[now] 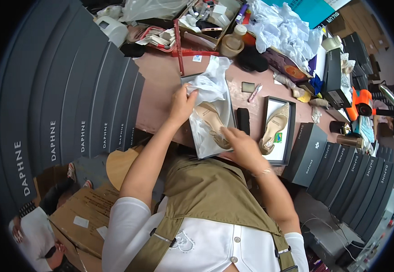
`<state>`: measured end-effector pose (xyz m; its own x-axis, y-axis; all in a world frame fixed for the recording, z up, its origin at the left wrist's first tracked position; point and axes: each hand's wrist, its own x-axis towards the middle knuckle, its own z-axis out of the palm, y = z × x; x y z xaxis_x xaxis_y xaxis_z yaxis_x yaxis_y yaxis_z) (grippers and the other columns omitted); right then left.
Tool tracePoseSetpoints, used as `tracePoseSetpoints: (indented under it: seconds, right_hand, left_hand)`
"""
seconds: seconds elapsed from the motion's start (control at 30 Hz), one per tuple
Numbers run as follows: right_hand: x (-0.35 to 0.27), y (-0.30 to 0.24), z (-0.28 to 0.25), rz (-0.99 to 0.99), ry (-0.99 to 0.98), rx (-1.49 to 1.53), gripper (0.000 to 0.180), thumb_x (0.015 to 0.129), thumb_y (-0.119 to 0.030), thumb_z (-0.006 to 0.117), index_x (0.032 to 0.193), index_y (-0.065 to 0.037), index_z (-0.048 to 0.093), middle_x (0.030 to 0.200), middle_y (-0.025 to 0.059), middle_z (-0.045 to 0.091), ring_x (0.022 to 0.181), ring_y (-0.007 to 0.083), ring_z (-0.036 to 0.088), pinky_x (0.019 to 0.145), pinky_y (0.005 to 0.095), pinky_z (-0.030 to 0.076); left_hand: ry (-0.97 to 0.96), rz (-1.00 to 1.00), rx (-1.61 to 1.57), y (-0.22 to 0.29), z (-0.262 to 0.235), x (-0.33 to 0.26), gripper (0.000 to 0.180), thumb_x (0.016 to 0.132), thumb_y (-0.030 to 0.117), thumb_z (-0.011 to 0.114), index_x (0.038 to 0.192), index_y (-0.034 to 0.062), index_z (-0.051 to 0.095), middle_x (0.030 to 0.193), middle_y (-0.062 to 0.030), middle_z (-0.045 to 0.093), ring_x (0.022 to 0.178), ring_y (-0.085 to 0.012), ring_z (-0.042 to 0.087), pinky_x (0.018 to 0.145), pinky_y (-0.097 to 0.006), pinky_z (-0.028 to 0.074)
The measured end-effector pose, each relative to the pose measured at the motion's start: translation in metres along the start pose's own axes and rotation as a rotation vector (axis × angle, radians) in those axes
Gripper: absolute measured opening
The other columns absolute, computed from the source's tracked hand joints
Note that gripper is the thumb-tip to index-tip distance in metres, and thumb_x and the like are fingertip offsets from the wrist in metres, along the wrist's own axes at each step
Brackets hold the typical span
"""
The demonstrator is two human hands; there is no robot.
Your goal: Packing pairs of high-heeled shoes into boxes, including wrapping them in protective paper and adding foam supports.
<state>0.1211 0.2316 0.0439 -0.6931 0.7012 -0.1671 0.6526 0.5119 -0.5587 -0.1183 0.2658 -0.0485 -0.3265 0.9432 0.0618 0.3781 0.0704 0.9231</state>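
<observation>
A shoe box [229, 112] lined with white tissue paper [215, 72] lies in front of me, with a beige slingback shoe [211, 119] inside. At the box's upper left side, my left hand [182, 105] is closed on the edge of the tissue paper. My right hand [243, 148] reaches over the box's lower right side. Its fingers are stretched out and touch the heel end of the shoe, while the thumb lies apart near the box edge. To the right, a glittery pointed slingback shoe [276, 124] lies in a dark-rimmed box lid [290, 152] with a small green packet [278, 137].
Dark shoe boxes [72, 90] are stacked high on the left, and more boxes [342, 177] line the right. A black object [242, 120], a pen-like cutter [254, 93] and a jar [232, 44] lie on the pink table [154, 95]. Another person [36, 235] is at lower left.
</observation>
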Motion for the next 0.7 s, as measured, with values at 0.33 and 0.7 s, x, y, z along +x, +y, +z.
tracePoseSetpoints:
  seconds: [0.33, 0.7]
  right_hand:
    - [-0.057, 0.023, -0.070, 0.099, -0.144, 0.642, 0.036, 0.072, -0.017, 0.072, 0.102, 0.003, 0.064, 0.107, 0.0151, 0.064, 0.096, 0.0260, 0.063, 0.088, 0.0334, 0.047]
    - [-0.183, 0.125, -0.071, 0.225, 0.695, 1.974, 0.072, 0.078, -0.036, 0.068, 0.130, 0.003, 0.038, 0.118, 0.0203, 0.055, 0.101, 0.0410, 0.060, 0.067, 0.0384, 0.059]
  left_hand:
    - [0.076, 0.078, 0.030, -0.007, -0.015, -0.007, 0.016, 0.084, 0.007, 0.057, 0.097, -0.0025, 0.056, 0.089, -0.0188, 0.061, 0.080, -0.0359, 0.059, 0.071, -0.041, 0.047]
    - [-0.801, 0.211, 0.921, 0.061, 0.005, -0.041, 0.020, 0.073, 0.013, 0.066, 0.086, -0.0003, 0.061, 0.093, -0.0176, 0.062, 0.092, -0.0352, 0.058, 0.080, -0.044, 0.049]
